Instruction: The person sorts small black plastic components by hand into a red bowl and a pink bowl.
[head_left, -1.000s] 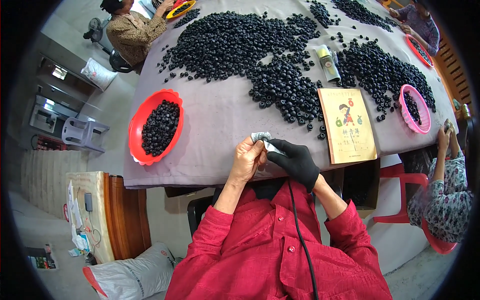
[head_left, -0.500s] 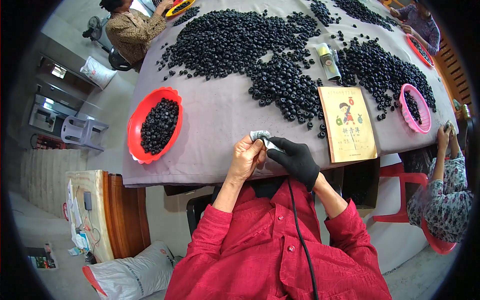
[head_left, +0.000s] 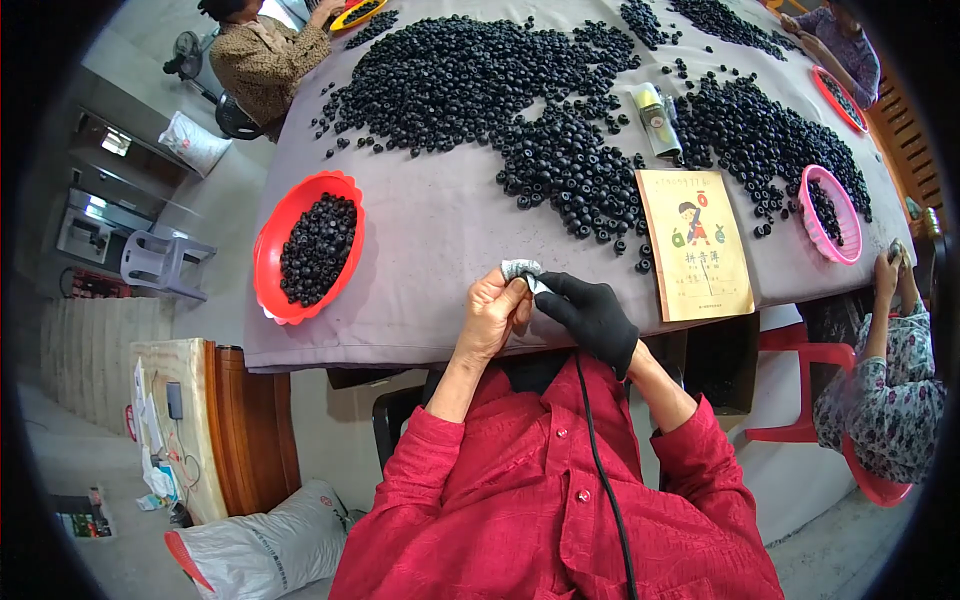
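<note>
Yellow notebook (head_left: 698, 243), lettered in print; crumpled grey-and-white scrap (head_left: 519, 268), pinched by bare left hand (head_left: 490, 308) and black-gloved right hand (head_left: 594, 318)

The black beads (head_left: 440, 85) look smooth, the red bowl (head_left: 267, 265) plastic, the tablecloth (head_left: 425, 220) matt

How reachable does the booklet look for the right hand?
Probably yes: only bare tablecloth shows between the right hand and the booklet, though that hand seems busy with a whitish scrap.
</note>
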